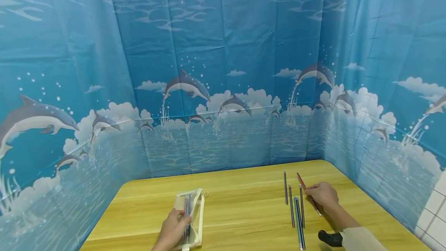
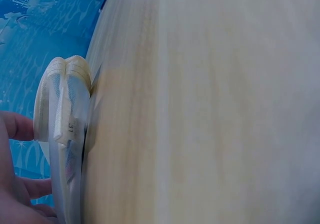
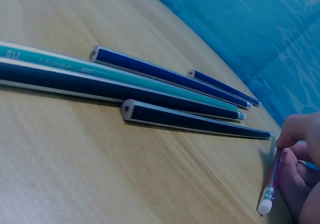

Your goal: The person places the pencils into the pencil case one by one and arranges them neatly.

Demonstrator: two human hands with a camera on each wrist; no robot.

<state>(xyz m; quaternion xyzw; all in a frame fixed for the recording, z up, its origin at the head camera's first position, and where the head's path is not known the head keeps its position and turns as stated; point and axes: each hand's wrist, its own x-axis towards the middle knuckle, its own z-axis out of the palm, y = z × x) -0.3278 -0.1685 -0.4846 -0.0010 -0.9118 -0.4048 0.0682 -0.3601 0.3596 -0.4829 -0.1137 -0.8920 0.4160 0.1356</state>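
Observation:
On the left of the table lies a see-through pencil case [image 1: 199,224] with cream zip trim, dark pencils [image 1: 187,204] showing inside. My left hand [image 1: 172,226] holds it from its left side; in the left wrist view the fingers [image 2: 19,126] reach its cream edge. Over at the right, my right hand [image 1: 324,195] pinches a red pencil [image 1: 301,180] around its middle. The white eraser end of that red pencil [image 3: 266,204] points toward the camera in the right wrist view. Beside this hand lie several dark blue pencils [image 1: 291,206] and a teal pencil [image 1: 297,216].
The yellow wood-grain table [image 1: 240,204] extends between the case and the loose pencils. Blue dolphin-print curtains [image 1: 223,134] surround its far side and both flanks. A black strap piece [image 1: 330,238] sits at the right wrist, by a light sleeve [image 1: 362,239].

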